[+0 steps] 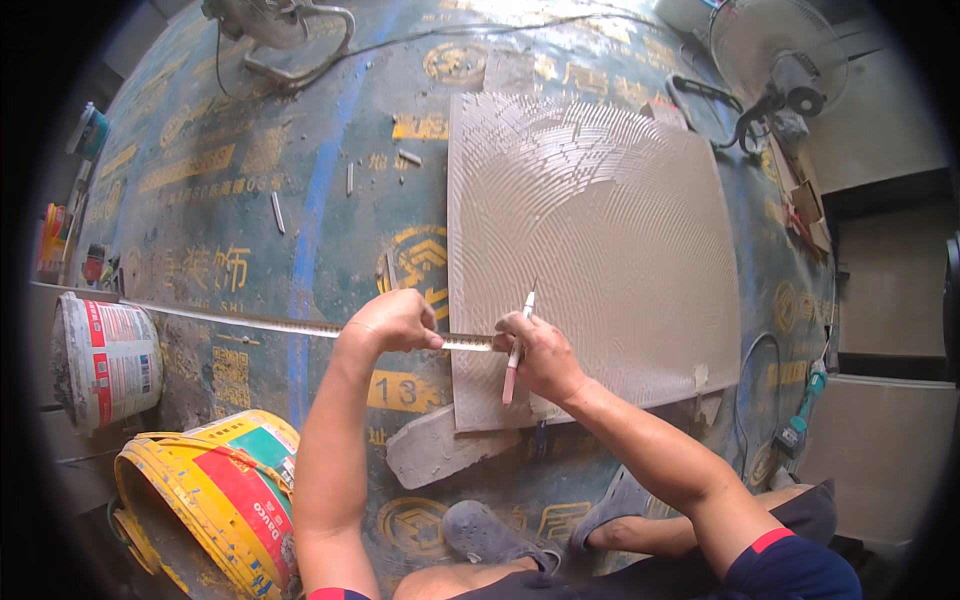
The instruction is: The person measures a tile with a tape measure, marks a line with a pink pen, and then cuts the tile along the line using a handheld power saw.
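"What's around?"
"A yellow bucket (262, 470) and white bucket (105, 350) to the left, a fan (772, 58) far right, a grey block (440, 452) at the tile (620, 260)'s near edge."
"And the tape measure (468, 343)?"
"A thin, pale strip with dark marks, drawn out from the left."
"The grip?"
"The left hand (393, 320) pinches it beside the tile; the right hand (541, 352), over the tile, clasps a pen (529, 303) by its end."
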Tool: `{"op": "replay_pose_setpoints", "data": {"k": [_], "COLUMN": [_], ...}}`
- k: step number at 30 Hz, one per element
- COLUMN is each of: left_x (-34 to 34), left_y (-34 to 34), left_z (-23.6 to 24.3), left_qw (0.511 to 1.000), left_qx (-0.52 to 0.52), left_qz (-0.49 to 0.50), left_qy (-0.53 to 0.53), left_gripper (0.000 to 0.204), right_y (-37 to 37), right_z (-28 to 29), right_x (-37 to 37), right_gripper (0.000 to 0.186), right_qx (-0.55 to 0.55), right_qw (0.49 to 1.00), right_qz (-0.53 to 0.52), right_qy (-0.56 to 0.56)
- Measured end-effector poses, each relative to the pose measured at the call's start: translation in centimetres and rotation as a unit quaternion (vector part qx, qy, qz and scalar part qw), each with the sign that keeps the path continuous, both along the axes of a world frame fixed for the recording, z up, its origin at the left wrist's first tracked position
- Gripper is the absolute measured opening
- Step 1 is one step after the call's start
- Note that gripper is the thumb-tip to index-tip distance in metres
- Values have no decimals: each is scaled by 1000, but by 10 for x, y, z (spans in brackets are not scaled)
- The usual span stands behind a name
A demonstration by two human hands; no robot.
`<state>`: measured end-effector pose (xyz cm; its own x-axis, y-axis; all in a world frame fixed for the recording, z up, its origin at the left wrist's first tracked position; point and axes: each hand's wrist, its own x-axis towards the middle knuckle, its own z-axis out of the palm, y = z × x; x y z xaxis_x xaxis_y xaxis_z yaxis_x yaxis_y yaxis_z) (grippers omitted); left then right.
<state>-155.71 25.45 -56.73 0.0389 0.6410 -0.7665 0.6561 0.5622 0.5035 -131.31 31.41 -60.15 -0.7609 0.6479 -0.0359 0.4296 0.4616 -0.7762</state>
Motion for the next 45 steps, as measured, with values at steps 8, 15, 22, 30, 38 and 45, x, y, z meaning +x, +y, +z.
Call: {"op": "replay_pose_setpoints", "data": {"k": [8,15,22,30,38,45], "left_x": [13,12,20,27,25,22], "left_y": [-27,-19,-24,-36,-33,-28], "left_z": [-10,21,-8,-35,-35,-28], "left_qw": [993,982,993,983,983,986], "left_qx": [111,155,107,55,143,95], "left_qz": [25,26,28,166,114,138], "left_qy": [35,107,32,-53,14,-10], "left_gripper": [28,21,16,11,20,18], "right_y": [-17,-10,-21,-13,-30,-45], "right_z": [-10,-6,-18,-15,-6,-5], "right_x": [-7,-17,-24,-24,24,28], "right_gripper": [14,22,31,23,33,39], "right_qx": [13,44,63,24,-112,-74], "right_qw": [999,995,996,995,983,989], "right_qz": [-23,-22,27,-37,-115,-67], "right_qy": [28,82,54,88,89,112]}}
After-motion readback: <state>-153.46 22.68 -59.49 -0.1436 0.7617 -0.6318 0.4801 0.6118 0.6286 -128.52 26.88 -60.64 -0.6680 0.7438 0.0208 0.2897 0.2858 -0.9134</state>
